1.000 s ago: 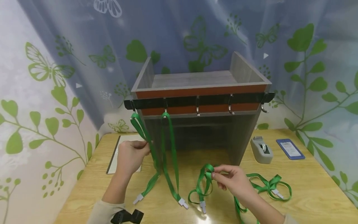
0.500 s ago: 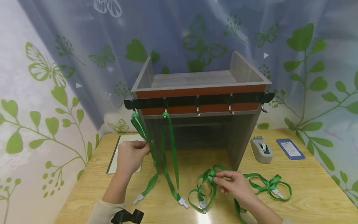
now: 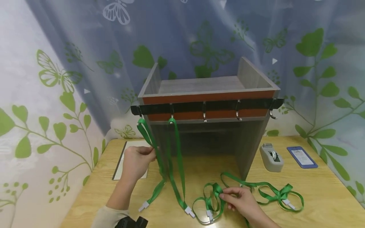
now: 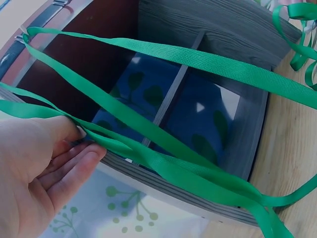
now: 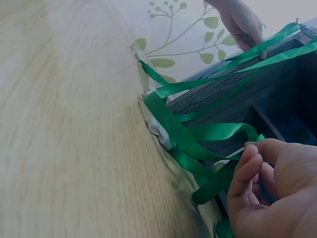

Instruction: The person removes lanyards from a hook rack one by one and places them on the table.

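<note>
Your right hand [image 3: 242, 201] sits lower in the head view than a second ago, with the coiled lanyard [image 3: 217, 188] drawn down with it; your left hand [image 3: 138, 163] keeps its grip, and the whole view has shifted slightly.

In the head view, your left hand, left of centre, pinches the leftmost lanyard [image 3: 159, 163], which loops over the first hook of the dark rail [image 3: 219, 106] across the middle. You partly cover the notebook [image 3: 138, 144] behind that hand. A second lanyard [image 3: 179, 148] hangs just beside it. At lower centre, your right thumb and fingers pinch the coiled lanyard on the table [image 3: 94, 196]; that hand hides part of the green strap running right to the tied lanyard [image 3: 283, 193]. The tape dispenser [image 3: 269, 161] and blue badge holder [image 3: 302, 157] lie at right, beside the grey cabinet [image 3: 199, 85].

In the left wrist view, your left hand grasps its strap at lower left, while green straps cross in front of the cabinet's divider [image 4: 168, 96].

In the right wrist view, your right hand grips the strap at lower right; your left hand shows at upper right.
</note>
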Demonstrator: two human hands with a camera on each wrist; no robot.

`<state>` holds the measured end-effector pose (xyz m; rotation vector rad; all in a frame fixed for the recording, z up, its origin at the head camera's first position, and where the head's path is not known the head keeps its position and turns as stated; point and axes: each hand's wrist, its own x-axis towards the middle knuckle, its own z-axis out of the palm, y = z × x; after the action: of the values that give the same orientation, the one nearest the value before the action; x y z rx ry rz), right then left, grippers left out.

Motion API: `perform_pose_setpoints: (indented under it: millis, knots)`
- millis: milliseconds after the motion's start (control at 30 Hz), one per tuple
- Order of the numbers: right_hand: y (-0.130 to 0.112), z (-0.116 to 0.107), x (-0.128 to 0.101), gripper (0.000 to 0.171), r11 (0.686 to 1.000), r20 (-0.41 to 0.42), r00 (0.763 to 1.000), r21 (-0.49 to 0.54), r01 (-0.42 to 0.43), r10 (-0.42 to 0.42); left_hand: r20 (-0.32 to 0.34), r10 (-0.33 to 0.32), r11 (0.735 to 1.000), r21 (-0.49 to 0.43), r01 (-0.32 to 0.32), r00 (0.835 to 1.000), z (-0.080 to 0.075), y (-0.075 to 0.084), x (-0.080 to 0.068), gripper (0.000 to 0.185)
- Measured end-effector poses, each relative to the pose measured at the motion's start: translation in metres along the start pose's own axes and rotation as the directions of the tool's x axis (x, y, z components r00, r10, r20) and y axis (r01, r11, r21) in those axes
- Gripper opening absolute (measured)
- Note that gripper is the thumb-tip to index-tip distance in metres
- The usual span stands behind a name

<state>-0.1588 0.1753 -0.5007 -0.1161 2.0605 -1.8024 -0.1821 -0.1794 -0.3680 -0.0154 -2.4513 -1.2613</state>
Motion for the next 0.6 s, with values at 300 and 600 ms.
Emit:
perform_pose_setpoints:
  millis: [300, 600]
  knots:
    - [0.008, -0.005, -0.004, 0.036, 0.998, 0.042, 0.999, -0.053, 0.035, -0.033, -0.007, 0.028, 0.999, 0.022, -0.028, 1.000, 0.003, -0.002, -0.001, 0.022]
    - [-0.002, -0.020, -0.008, 0.042, 0.977, 0.076, 0.994, -0.189, 0.097, -0.084, -0.005, 0.038, 0.998, 0.052, -0.037, 0.999, 0.000, 0.000, -0.001, 0.023]
